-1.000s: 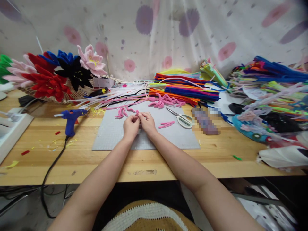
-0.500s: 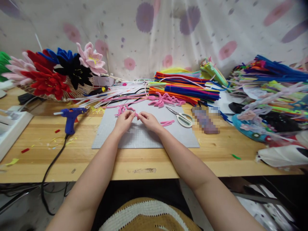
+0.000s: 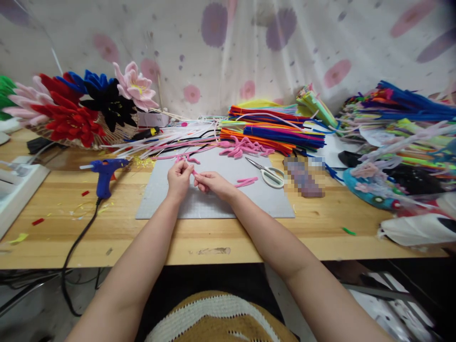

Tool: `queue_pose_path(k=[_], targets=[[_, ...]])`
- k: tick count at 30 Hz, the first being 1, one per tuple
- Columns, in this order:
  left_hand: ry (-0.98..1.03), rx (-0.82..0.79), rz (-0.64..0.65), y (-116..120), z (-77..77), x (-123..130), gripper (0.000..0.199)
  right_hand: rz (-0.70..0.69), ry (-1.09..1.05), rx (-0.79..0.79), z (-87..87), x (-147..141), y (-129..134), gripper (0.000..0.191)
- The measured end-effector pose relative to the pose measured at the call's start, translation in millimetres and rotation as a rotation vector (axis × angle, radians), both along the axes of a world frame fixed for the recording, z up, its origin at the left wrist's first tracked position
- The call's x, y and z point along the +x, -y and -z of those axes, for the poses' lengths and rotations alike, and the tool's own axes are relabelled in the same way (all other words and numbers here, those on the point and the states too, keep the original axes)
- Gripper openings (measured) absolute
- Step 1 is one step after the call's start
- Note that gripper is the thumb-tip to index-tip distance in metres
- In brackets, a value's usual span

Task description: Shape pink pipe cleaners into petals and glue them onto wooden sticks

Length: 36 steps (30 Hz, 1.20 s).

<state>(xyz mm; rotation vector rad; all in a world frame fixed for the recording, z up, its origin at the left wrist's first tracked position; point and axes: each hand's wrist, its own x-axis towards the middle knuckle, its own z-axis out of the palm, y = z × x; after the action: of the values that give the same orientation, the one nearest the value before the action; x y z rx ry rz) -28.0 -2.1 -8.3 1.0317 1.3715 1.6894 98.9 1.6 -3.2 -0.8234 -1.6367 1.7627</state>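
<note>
Over the grey cutting mat (image 3: 213, 206), my left hand (image 3: 180, 179) and my right hand (image 3: 213, 185) pinch a short pink pipe cleaner (image 3: 194, 173) between them. Most of it is hidden by my fingers. Just behind my left hand lie more pink pieces (image 3: 192, 160), partly covered. A heap of bent pink pipe cleaners (image 3: 244, 147) rests at the mat's back edge. To the right of my right hand are a few short straight pink pieces (image 3: 246, 181). Scissors (image 3: 272, 176) with pale handles lie beyond them, blades pointing back left.
A blue glue gun (image 3: 104, 175) with a black cord stands left of the mat. Behind it are fuzzy flowers (image 3: 74, 121). Bundles of coloured pipe cleaners (image 3: 274, 130) line the back. A blurred-out object (image 3: 304, 176) lies right of the scissors. A white power strip (image 3: 24, 194) sits far left.
My left hand has turned and curled more tightly. My right hand has shifted slightly left and nearer to me, its fingers now more folded around the pink pipe cleaner.
</note>
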Motion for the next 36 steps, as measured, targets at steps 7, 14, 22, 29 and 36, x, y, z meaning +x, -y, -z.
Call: queue_pose_path(k=[7,14,22,29,36], targets=[[0.107,-0.039,0.140,-12,7.3,-1,0.028,0.163,0.083,0.006,6.1,-3,-5,0.024],[0.000,-0.043,0.230,-9,3.9,-2,0.029,0.198,0.123,0.085,10.2,0,-9,0.027],[0.324,0.013,0.044,-6,-2.4,2,0.028,0.122,0.136,0.184,5.7,-2,-6,0.030],[0.716,-0.090,0.095,-7,-10.1,4,0.023,0.199,0.206,0.235,18.1,-14,-10,0.036],[0.742,-0.104,0.003,-10,-11.1,0,0.030,0.281,0.389,0.424,2.3,-18,2,0.041]])
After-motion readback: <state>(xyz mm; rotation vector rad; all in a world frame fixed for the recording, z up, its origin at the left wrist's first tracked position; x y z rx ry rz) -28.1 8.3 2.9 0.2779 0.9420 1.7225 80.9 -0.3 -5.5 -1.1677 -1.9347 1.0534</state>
